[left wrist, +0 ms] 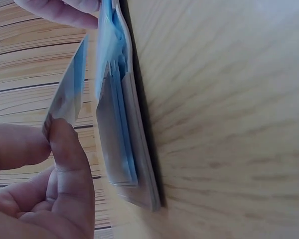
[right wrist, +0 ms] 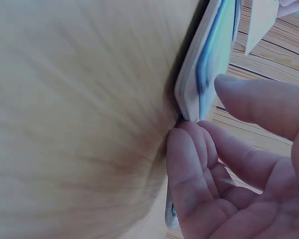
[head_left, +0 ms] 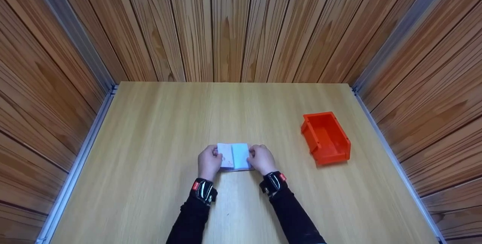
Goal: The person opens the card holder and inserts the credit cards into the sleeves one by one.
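A small booklet (head_left: 241, 156) with pale and light-blue leaves lies open on the table between the two hands. At its left, my left hand (head_left: 209, 160) pinches a thin leaf (left wrist: 67, 87) between thumb and index finger. That leaf stands raised, with a gap to the booklet's stack (left wrist: 117, 129) in the left wrist view; whether it is joined to it I cannot tell. My right hand (head_left: 263, 158) holds the booklet's right edge. In the right wrist view the thumb is over the light-blue side and the other fingers (right wrist: 187, 149) are curled at the lower corner.
An orange open bin (head_left: 327, 138) stands on the table (head_left: 158, 123) to the right, apart from the hands. Wood-plank walls (head_left: 226, 29) with grey metal rails (head_left: 84, 153) enclose the table at the back and sides.
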`<action>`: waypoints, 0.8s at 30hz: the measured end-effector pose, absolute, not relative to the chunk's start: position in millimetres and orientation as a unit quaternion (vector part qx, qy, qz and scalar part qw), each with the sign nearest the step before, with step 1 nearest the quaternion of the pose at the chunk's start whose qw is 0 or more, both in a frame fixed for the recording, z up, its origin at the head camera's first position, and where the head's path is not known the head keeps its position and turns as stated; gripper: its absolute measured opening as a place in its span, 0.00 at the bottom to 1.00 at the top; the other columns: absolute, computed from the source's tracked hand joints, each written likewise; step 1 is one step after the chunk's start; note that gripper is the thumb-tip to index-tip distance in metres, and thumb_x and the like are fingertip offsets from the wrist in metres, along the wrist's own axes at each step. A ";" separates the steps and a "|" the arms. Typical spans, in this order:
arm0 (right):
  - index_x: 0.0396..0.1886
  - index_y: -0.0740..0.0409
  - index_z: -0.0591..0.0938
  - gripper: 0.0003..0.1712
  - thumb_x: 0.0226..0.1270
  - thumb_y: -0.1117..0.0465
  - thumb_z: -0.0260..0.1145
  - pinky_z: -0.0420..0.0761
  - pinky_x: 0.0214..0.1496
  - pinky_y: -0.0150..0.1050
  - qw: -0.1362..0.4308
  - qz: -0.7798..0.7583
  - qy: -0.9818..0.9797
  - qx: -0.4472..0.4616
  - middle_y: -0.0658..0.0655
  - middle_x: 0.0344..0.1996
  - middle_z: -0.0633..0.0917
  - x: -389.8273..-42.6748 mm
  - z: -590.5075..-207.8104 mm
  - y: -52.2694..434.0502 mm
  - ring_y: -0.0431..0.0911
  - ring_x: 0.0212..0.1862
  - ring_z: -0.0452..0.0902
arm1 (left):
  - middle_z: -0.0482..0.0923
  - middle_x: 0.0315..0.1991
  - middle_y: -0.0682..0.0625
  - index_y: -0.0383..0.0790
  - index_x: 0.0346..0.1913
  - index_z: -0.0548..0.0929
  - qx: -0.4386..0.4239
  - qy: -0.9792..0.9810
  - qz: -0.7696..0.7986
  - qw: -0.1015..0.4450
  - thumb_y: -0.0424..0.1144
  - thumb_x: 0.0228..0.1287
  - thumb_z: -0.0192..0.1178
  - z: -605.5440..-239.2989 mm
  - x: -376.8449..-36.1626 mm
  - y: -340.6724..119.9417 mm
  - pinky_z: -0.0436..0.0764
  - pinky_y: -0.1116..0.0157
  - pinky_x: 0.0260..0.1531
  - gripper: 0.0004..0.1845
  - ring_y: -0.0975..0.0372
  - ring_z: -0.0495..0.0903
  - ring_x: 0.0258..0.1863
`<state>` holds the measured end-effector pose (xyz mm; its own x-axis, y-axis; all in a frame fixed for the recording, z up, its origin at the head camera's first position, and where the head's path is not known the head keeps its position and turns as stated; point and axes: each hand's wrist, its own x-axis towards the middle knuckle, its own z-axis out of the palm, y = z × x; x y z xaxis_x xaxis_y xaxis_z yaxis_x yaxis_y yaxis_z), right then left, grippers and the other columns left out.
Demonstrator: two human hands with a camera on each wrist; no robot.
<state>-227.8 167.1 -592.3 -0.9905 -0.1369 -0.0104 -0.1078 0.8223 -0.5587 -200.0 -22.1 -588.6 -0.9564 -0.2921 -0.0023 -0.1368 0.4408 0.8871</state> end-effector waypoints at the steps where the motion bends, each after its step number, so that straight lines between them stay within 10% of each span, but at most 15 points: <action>1: 0.45 0.68 0.83 0.17 0.56 0.65 0.73 0.76 0.45 0.46 0.025 -0.292 0.954 -0.065 0.56 0.32 0.78 -227.6 -592.2 167.4 0.50 0.38 0.74 | 0.80 0.32 0.46 0.26 0.51 0.82 0.125 -0.847 -0.511 0.075 0.24 0.56 0.63 -588.9 -200.0 -22.3 0.78 0.56 0.41 0.17 0.53 0.79 0.37; 24: 0.47 0.68 0.83 0.19 0.55 0.67 0.71 0.76 0.43 0.46 0.024 -0.298 0.953 -0.055 0.56 0.32 0.77 -225.6 -595.7 168.3 0.50 0.37 0.74 | 0.81 0.34 0.44 0.26 0.50 0.83 0.111 -0.867 -0.481 0.066 0.24 0.56 0.63 -595.5 -204.6 -20.5 0.78 0.54 0.45 0.16 0.52 0.80 0.39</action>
<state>-225.6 168.3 -595.7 -0.9929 -0.1182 -0.0128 -0.0898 0.8160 -0.5711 -204.6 -20.5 -595.5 -0.9667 -0.2558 0.0073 -0.1290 0.5118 0.8494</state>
